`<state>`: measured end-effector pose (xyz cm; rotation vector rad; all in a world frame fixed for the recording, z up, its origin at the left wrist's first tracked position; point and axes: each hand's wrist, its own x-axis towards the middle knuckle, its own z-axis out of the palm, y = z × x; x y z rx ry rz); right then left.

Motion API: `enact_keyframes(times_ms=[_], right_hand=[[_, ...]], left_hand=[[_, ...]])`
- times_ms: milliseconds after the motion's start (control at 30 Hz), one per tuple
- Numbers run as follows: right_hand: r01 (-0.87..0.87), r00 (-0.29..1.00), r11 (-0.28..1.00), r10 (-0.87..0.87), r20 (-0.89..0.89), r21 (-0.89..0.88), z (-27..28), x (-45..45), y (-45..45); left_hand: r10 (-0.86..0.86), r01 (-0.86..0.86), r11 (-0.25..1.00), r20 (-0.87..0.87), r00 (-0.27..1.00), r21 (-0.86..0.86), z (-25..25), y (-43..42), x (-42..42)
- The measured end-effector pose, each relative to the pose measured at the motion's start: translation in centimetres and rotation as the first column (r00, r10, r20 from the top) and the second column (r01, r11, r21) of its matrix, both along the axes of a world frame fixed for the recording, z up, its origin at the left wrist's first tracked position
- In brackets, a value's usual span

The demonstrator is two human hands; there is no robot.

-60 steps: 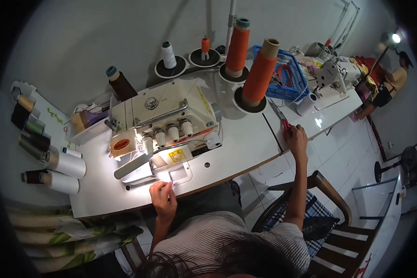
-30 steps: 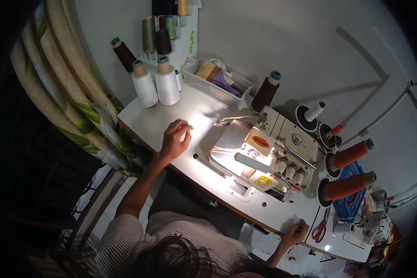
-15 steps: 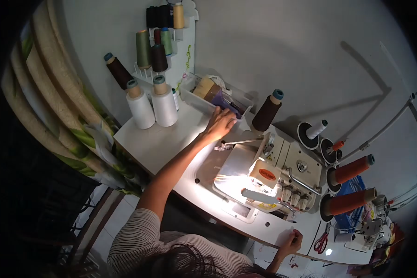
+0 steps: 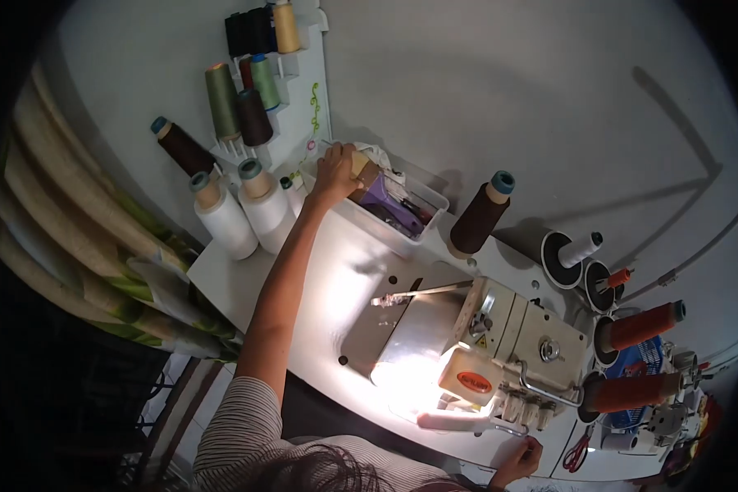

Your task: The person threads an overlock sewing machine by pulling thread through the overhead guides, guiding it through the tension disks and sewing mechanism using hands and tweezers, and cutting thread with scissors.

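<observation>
Now the left hand is shifting to the plastic bin by the worktop's back edge, reaching the brush, its grip unclear.

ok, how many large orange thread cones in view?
2, both right of the overlock machine: upper orange cone, nearest the small orange spool; lower orange cone, below it. Clutter behind could hide more.
</observation>
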<state>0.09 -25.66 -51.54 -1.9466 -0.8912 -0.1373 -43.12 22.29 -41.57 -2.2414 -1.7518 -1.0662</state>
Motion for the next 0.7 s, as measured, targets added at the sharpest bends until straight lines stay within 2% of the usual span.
enact_keyframes(times_ms=[67,100,133,167,200,267,300,367,400,467,500,700], right_hand=[[0.009,1.000,0.998,-0.011,-0.026,-0.065,-0.3,0.5,-0.4],[0.007,0.998,0.993,0.000,0.058,-0.119,0.4,0.2,-0.6],[0.007,0.990,0.985,0.018,0.142,-0.174,1.0,0.0,-0.6],[-0.016,0.994,0.979,0.038,0.106,-0.204,1.2,0.0,-0.8],[-0.021,0.994,0.977,0.044,0.103,-0.212,0.4,0.7,-1.4],[-0.019,0.999,0.935,0.032,0.031,-0.353,-0.7,2.4,-2.4],[-0.026,0.999,0.929,0.038,0.027,-0.370,-1.1,2.4,-2.3],[-0.208,0.974,0.973,0.215,0.067,-0.101,-0.5,1.4,-2.2],[-0.298,0.951,0.954,0.293,0.102,0.036,-0.5,1.1,-2.1],[-0.017,0.983,0.999,0.023,0.183,-0.036,-5.9,3.6,-5.3],[0.000,0.999,0.996,0.004,-0.045,0.087,-5.9,2.8,-5.3],[-0.054,0.998,0.998,0.055,-0.040,0.044,-5.0,1.7,-3.8]], left_hand=[[-0.007,0.003,0.998,-0.052,0.999,-0.067,1.4,-0.2,0.1],[-0.008,0.004,0.997,-0.056,0.998,-0.074,1.8,-0.1,-0.2],[-0.083,0.081,0.992,-0.013,0.996,-0.097,2.1,0.2,-0.6],[-0.154,0.157,0.981,0.033,0.988,-0.117,2.5,0.3,-0.9],[-0.149,0.152,0.980,0.032,0.988,-0.126,2.7,0.3,-0.9],[-0.229,0.230,0.973,0.024,0.973,0.000,3.3,0.2,-0.4],[-0.224,0.224,0.974,0.025,0.974,-0.019,3.5,0.3,-0.1],[-0.307,0.311,0.948,0.064,0.949,-0.065,5.2,0.1,0.9],[-0.307,0.311,0.948,0.063,0.950,-0.074,5.7,0.2,1.2],[-0.323,0.328,0.941,0.068,0.944,-0.086,6.4,0.5,1.7],[-0.324,0.329,0.939,0.068,0.944,-0.095,6.6,0.8,1.8],[-0.370,0.366,0.919,0.001,0.929,-0.146,7.2,2.5,1.8]])
